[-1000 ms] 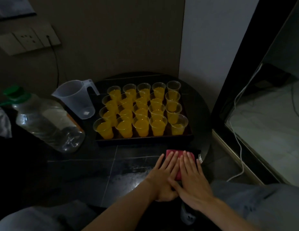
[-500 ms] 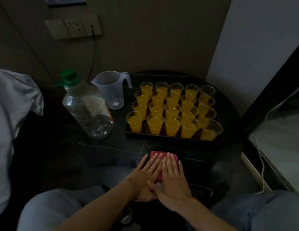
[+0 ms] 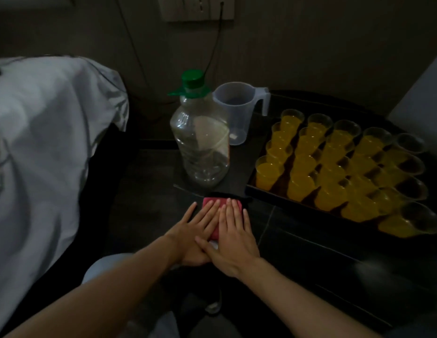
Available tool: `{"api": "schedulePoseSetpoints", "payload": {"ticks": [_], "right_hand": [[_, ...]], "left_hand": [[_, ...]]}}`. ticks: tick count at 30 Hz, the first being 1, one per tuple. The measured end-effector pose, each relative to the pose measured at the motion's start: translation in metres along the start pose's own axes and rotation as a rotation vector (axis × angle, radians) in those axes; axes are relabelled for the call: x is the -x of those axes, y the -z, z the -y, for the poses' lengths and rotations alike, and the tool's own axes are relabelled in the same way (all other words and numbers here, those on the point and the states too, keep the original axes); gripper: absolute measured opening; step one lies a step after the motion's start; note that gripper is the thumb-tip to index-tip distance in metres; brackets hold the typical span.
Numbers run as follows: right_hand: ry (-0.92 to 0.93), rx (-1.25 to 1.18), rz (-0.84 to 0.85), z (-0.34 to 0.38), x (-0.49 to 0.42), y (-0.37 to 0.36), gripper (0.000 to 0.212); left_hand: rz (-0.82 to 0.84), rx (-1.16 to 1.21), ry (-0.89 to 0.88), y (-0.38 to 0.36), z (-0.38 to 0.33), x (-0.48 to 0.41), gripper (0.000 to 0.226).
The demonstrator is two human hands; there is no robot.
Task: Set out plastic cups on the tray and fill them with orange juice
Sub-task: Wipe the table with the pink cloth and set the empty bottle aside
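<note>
Dim room. Beyond the fingers, a dark wall carries a white socket panel with a plugged cord; pale bedding lies left of them.

The hands have slid the cloth along the bench toward 9 o'clock, past the tray's left corner.

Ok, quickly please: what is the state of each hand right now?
Left hand: open, lying flat on the red pad.
Right hand: open, lying flat on the same pad.
</note>
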State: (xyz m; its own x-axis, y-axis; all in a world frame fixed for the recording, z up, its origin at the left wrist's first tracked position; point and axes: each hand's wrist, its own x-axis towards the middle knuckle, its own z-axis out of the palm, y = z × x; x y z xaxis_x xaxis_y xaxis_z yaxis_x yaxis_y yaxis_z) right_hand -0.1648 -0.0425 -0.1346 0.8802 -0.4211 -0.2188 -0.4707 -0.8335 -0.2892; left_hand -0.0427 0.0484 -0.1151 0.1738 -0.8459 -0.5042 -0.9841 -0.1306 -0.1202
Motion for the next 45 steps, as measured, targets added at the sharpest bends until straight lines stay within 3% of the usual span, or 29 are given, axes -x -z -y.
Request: {"api": "schedulePoseSetpoints", "payload": {"ticks": [6,14,27,41,45], "right_hand": [[0.065,0.014,0.022,0.036,-0.033,-0.003,0.111],[0.058,-0.020,-0.008,0.048,-0.011,-0.013,0.107],[0.069,0.008,0.002,0.030,0.042,-0.018,0.103],[0.040,0.016,0.078,-0.028,0.115,-0.012,0.115],[-0.020,0.082,0.059,-0.058,0.149,-0.010,0.106]], "left_hand": [[0.004,-0.020,0.083,-0.017,0.040,0.015,0.092],[0.015,-0.010,0.067,-0.027,0.035,0.029,0.089],[0.002,0.033,0.044,-0.025,-0.019,0.049,0.091],[-0.111,0.156,-0.055,-0.022,-0.112,0.047,0.100],[-0.132,0.171,-0.075,-0.025,-0.152,0.035,0.101]]}}
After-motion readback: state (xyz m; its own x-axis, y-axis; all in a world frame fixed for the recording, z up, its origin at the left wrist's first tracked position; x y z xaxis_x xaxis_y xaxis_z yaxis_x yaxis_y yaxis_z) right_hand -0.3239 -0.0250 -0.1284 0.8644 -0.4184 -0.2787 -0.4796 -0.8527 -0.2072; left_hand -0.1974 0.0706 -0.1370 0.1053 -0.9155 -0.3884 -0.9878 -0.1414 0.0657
